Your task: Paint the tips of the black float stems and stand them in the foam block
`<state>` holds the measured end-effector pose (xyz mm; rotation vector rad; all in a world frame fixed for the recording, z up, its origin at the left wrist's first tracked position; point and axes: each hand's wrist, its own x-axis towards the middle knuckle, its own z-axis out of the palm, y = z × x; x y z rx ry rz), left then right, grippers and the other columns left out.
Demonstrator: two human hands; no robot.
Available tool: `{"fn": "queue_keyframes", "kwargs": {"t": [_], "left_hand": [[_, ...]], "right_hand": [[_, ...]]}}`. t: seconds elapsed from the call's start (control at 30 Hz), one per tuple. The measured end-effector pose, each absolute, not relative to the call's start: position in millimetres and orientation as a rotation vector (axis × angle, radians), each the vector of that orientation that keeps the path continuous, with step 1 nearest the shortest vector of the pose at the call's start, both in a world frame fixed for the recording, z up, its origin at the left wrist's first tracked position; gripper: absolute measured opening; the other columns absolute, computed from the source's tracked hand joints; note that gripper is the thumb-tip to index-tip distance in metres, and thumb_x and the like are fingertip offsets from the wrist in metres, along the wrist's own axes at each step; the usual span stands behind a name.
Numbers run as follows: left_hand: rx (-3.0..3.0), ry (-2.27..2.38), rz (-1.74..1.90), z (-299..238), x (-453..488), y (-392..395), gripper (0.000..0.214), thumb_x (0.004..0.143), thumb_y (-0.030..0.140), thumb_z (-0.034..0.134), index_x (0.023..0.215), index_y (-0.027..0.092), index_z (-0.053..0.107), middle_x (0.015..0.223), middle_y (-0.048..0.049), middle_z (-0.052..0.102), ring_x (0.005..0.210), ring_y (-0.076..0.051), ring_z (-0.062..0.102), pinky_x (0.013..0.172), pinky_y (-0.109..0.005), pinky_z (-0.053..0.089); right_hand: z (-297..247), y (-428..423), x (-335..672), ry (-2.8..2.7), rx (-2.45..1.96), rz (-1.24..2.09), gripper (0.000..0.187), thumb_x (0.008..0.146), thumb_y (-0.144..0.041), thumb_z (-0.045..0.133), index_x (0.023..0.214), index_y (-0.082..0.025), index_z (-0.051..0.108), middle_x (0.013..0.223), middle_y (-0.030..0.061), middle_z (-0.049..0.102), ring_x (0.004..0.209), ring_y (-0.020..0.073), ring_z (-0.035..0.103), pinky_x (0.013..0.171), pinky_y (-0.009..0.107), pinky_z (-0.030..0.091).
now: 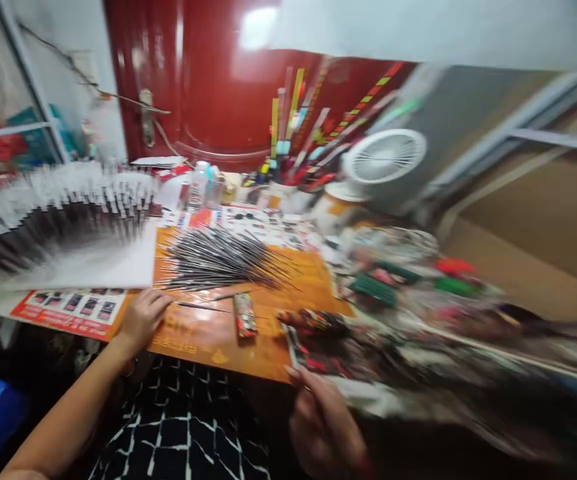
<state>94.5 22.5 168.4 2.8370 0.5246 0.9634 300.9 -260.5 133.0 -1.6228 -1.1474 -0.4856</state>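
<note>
On the orange table (pixel 301 293), a white sheet (pixel 93 263) lies beside a fan of thin dark sticks (pixel 218 260). The left hand (pixel 142 319) rests flat, fingers together and empty, just beside a loose stick (pixel 201 307). The right hand (pixel 324 427), blurred, pinches a printed card (pixel 294 350) between its fingers.

A dark red door (pixel 203 87), metal door handle (pixel 146 119), white wall (pixel 101 113), tan wall panel (pixel 533 213)

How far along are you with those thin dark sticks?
Looks done: white-tipped sticks in fanned rows on the white board. In hand: the left hand beside a loose stick; the right hand seems to hold a printed card. Left: the loose pile of sticks on the orange table.
</note>
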Motion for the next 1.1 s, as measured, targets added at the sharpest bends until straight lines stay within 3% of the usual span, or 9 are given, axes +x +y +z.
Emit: {"fn": "queue_keyframes", "kwargs": {"t": [0.1, 0.2, 0.7, 1.1], "left_hand": [[2.843, 0.440, 1.018, 165.6, 106.2, 27.6, 0.023, 0.098, 0.016, 0.049, 0.109, 0.020, 0.069, 0.101, -0.0067, 0.070, 0.092, -0.021, 0.063, 0.082, -0.034, 0.053], [2.862, 0.406, 1.031, 162.3, 113.8, 30.8, 0.022, 0.098, 0.016, 0.049, 0.108, 0.019, 0.068, 0.101, -0.0069, 0.070, 0.092, -0.021, 0.062, 0.082, -0.034, 0.052], [2.868, 0.393, 1.107, 161.8, 113.0, 35.2, 0.017, 0.100, 0.018, 0.053, 0.108, 0.018, 0.068, 0.101, -0.0062, 0.070, 0.094, -0.021, 0.063, 0.089, -0.034, 0.051], [2.892, 0.370, 1.080, 159.4, 117.2, 35.1, 0.018, 0.099, 0.019, 0.054, 0.109, 0.019, 0.069, 0.102, -0.0066, 0.070, 0.092, -0.021, 0.062, 0.084, -0.033, 0.050]], "right_hand": [[129.1, -250.2, 306.9, -1.139, -1.555, -0.630, 0.033, 0.097, -0.012, 0.054, 0.126, -0.024, 0.064, 0.099, 0.0044, 0.075, 0.091, 0.0196, 0.072, 0.084, 0.037, 0.059], [126.0, -229.8, 313.9, -1.127, -1.513, -0.684, 0.038, 0.096, -0.007, 0.054, 0.129, -0.023, 0.063, 0.100, 0.0058, 0.075, 0.093, 0.0195, 0.072, 0.083, 0.037, 0.060], [115.8, -191.2, 316.2, -1.212, -1.625, -0.599, 0.055, 0.098, -0.010, 0.051, 0.151, -0.022, 0.044, 0.131, 0.0119, 0.067, 0.119, 0.0242, 0.065, 0.100, 0.044, 0.058], [110.3, -187.9, 320.9, -1.242, -1.720, -0.577, 0.063, 0.100, -0.012, 0.050, 0.159, -0.024, 0.030, 0.140, 0.0118, 0.062, 0.127, 0.0258, 0.061, 0.104, 0.048, 0.057]]}}
